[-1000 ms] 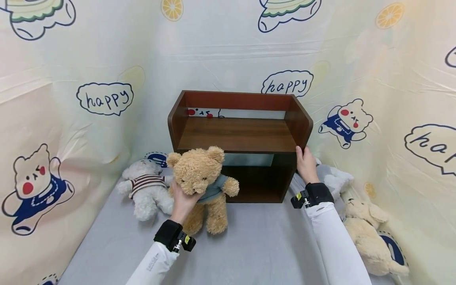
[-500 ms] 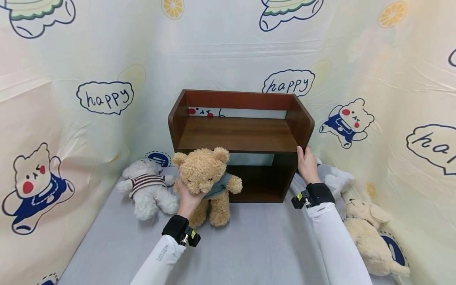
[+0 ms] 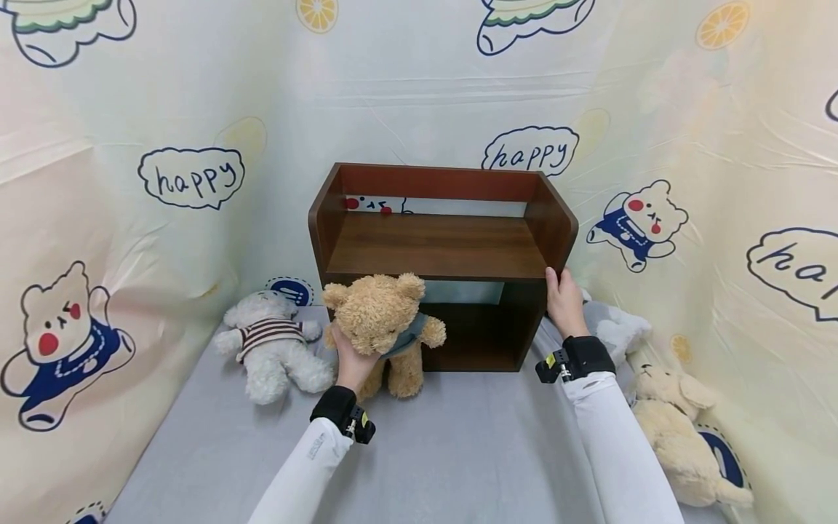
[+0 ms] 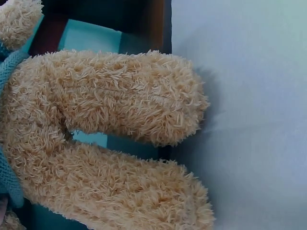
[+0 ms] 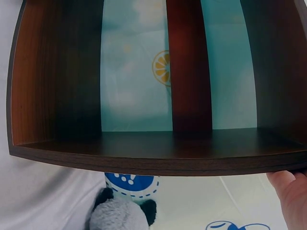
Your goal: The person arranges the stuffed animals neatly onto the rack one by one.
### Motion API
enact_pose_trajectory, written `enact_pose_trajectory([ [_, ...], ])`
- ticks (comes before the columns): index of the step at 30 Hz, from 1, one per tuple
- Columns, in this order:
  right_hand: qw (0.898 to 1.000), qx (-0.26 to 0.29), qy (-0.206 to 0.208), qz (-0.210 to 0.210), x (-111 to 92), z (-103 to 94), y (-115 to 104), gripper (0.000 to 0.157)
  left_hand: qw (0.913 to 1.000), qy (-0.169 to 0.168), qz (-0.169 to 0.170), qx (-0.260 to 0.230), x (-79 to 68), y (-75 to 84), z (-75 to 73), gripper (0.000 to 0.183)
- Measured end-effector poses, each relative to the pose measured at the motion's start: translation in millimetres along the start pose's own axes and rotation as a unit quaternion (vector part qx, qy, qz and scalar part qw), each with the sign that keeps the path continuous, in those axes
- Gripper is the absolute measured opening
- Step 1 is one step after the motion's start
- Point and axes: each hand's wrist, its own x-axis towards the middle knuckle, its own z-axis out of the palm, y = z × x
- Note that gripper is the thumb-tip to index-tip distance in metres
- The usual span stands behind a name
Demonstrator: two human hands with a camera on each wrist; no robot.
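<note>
In the head view my left hand (image 3: 353,364) grips a tan teddy bear (image 3: 376,313) in a blue-grey knit top, low on its head. The bear is upright before the left half of a dark brown wooden shelf (image 3: 435,244). Its fuzzy legs (image 4: 124,96) fill the left wrist view, their feet apart from the sheet; that hand is almost wholly hidden there. My right hand (image 3: 566,304) rests against the outer right side of the shelf, also seen at the edge of the right wrist view, where fingertips touch the side panel (image 5: 158,163).
A white plush toy (image 3: 271,349) in a striped top lies left of the shelf. Right of it are a grey and white plush (image 3: 612,327) and a cream plush dog (image 3: 681,437). Grey sheet (image 3: 458,451) covers the surface; printed cloth (image 3: 419,94) hangs around.
The left hand has moved the teddy bear slightly right and farther in toward the shelf's lower compartment. The right hand has stayed at the shelf's side.
</note>
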Motion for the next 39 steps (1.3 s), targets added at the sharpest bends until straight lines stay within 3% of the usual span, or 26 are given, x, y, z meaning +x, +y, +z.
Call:
enact_pose_trajectory([
  [8, 1.0, -0.013, 0.014, -0.012, 0, -1.9, 1, 0.049, 0.9963, 0.001, 0.069, 0.051, 4.0, -9.3, 9.4, 0.082],
  [11, 1.0, -0.013, 0.018, -0.015, 1, -2.0, 0, 0.047, 0.9955, -0.001, 0.074, 0.06, 4.9, -12.3, 12.5, 0.082],
  [26, 1.0, -0.011, 0.016, -0.024, 2, -1.0, 0, 0.046, 0.9964, -0.028, 0.047, 0.064, 14.2, -19.6, 20.8, 0.081],
  [39, 0.999, -0.015, 0.018, -0.024, 3, -0.5, 3, 0.044, 0.9966, -0.019, 0.016, 0.079, 30.3, -26.4, 29.7, 0.087],
])
